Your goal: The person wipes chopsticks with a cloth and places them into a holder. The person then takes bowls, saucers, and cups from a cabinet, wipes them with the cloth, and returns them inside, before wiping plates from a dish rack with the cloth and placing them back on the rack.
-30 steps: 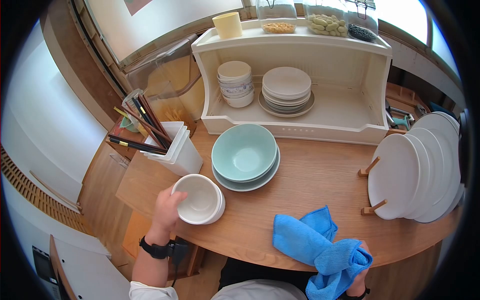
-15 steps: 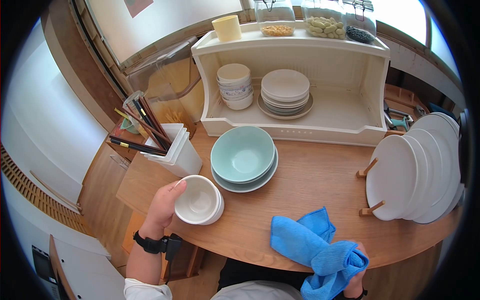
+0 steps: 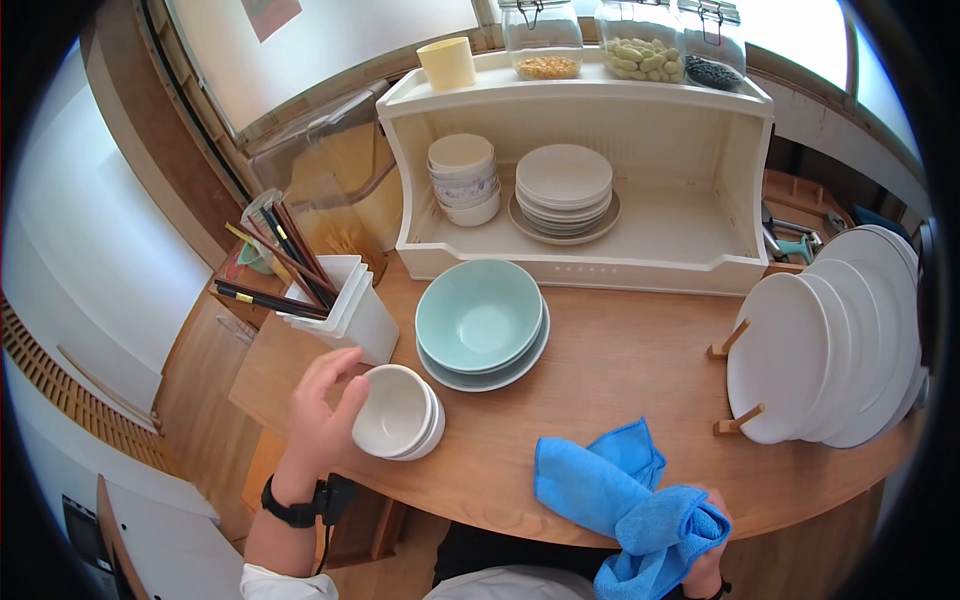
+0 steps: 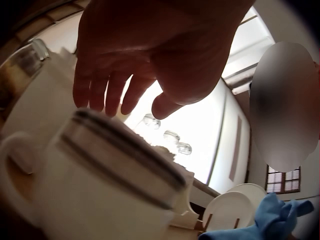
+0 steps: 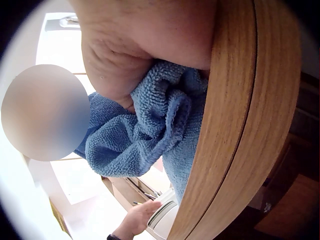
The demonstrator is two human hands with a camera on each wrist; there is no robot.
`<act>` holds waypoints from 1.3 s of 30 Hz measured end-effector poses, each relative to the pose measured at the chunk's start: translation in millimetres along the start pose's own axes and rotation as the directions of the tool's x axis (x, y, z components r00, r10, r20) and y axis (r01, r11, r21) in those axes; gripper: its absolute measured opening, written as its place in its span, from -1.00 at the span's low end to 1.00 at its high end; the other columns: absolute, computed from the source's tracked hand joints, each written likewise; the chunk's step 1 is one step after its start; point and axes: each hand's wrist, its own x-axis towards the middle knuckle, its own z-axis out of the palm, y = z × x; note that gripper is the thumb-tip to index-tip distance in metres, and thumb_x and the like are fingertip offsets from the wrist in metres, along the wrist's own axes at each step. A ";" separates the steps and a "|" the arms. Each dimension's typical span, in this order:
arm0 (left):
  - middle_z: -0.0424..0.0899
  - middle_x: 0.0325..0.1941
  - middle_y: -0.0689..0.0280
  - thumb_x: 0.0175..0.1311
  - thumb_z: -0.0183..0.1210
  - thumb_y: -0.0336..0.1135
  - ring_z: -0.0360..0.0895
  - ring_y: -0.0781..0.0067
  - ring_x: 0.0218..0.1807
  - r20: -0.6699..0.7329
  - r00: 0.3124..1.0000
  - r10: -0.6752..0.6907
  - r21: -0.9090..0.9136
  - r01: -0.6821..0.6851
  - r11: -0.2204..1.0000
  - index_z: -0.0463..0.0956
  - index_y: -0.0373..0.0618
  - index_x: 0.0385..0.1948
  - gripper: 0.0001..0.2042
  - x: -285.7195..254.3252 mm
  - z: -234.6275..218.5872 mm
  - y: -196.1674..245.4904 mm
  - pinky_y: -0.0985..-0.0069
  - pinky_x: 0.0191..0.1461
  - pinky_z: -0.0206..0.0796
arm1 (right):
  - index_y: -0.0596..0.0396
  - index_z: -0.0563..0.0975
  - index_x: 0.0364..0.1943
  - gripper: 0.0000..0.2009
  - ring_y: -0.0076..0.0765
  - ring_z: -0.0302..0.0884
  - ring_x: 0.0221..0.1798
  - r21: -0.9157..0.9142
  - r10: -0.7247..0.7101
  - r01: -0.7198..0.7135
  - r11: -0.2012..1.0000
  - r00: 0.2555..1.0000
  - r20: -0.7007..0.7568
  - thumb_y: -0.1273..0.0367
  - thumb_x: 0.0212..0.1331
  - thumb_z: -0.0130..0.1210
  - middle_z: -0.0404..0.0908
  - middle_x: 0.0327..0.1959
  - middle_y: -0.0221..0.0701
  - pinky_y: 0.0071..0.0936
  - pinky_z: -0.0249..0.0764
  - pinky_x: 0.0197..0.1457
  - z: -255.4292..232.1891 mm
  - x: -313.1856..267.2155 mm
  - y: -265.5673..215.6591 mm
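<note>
My left hand is raised at the left side of two nested white cups, its fingers spread and clear of the rim. In the left wrist view the palm hangs over a white cup with a side handle, and nothing lies between fingers and thumb. At the table's front edge my right hand grips a bunched blue cloth; part of the cloth lies spread on the tabletop. Folds of the cloth hide most of the right fingers in the right wrist view.
Beyond the cups stand stacked light-green bowls. A white chopstick holder is at the left. White plates stand in a wooden rack at the right. The cream shelf at the back holds bowls and plates, with glass jars on top.
My left hand has let go of the cup rim and lifted slightly left, its fingers opening. The right hand still holds the cloth; the whole view has shifted a little.
</note>
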 end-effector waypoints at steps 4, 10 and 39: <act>0.58 0.01 0.01 0.26 0.19 -0.28 0.53 0.05 0.04 0.211 0.955 0.209 -0.002 -0.213 0.977 0.53 -0.31 -0.04 -0.67 31.7 -2.3 55.5 0.37 0.13 0.35 | 0.25 0.51 -0.16 -0.57 -0.37 0.55 -0.15 -0.057 0.000 0.004 0.998 0.998 0.064 0.14 0.06 0.23 0.58 -0.14 -0.26 -0.44 0.45 -0.06 2.0 2.3 -2.3; 0.55 0.06 -0.08 0.24 0.19 -0.18 0.52 -0.04 0.06 0.388 0.900 0.199 0.425 -0.366 0.828 0.35 -0.28 0.16 -0.49 101.9 54.7 33.5 0.25 0.13 0.38 | 0.22 0.52 -0.16 -0.61 -0.37 0.55 -0.14 -0.019 -0.062 0.062 0.998 0.997 -0.034 0.20 0.06 0.25 0.57 -0.14 -0.29 -0.42 0.46 -0.05 -6.6 -8.4 22.7; 0.59 -0.32 -0.17 0.33 -0.02 -0.38 0.55 -0.22 -0.18 0.368 0.930 -0.018 0.411 -0.145 0.900 0.30 -0.35 -0.09 -0.77 129.6 49.1 19.9 0.14 -0.07 0.39 | 0.22 0.52 -0.10 -0.67 -0.31 0.58 -0.09 -0.006 -0.144 0.145 0.989 0.985 0.093 0.38 0.05 0.28 0.60 -0.11 -0.23 -0.38 0.47 0.02 -2.0 3.8 8.3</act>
